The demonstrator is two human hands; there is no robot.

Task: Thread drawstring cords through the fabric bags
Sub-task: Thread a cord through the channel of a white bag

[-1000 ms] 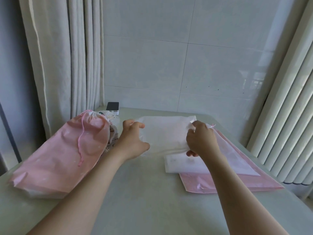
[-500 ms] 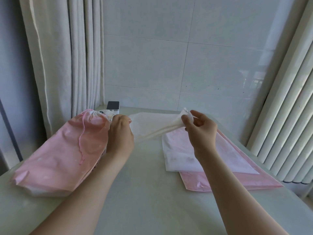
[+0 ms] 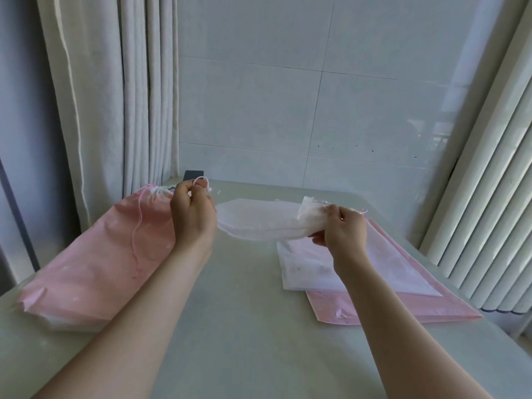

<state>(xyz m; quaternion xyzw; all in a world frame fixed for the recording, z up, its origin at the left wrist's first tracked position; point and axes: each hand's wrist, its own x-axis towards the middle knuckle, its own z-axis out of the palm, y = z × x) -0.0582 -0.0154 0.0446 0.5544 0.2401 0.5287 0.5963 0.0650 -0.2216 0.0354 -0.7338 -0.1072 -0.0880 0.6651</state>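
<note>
A white fabric bag [image 3: 260, 218] hangs stretched between my two hands above the table. My left hand [image 3: 192, 210] pinches a white cord [image 3: 201, 181] at the bag's left end, and a loop of it shows above my fingers. The bag's right end is gripped by my right hand [image 3: 342, 228]. On the right lies a flat pile of bags, white ones [image 3: 383, 266] on top of a pink bag [image 3: 403, 306]. At the left rests a stuffed pink bag [image 3: 98, 260] with a pink drawstring [image 3: 138, 226].
The pale table [image 3: 244, 312] runs under everything. A small dark object [image 3: 193, 175] sits at the back left, behind my left hand. Curtains hang at the left, vertical blinds at the right, and a tiled wall stands behind.
Both hands lifted the white bag off the pile on the right. My left hand rose and now pinches a white cord loop. My right hand shifted right, gripping the bag's end.
</note>
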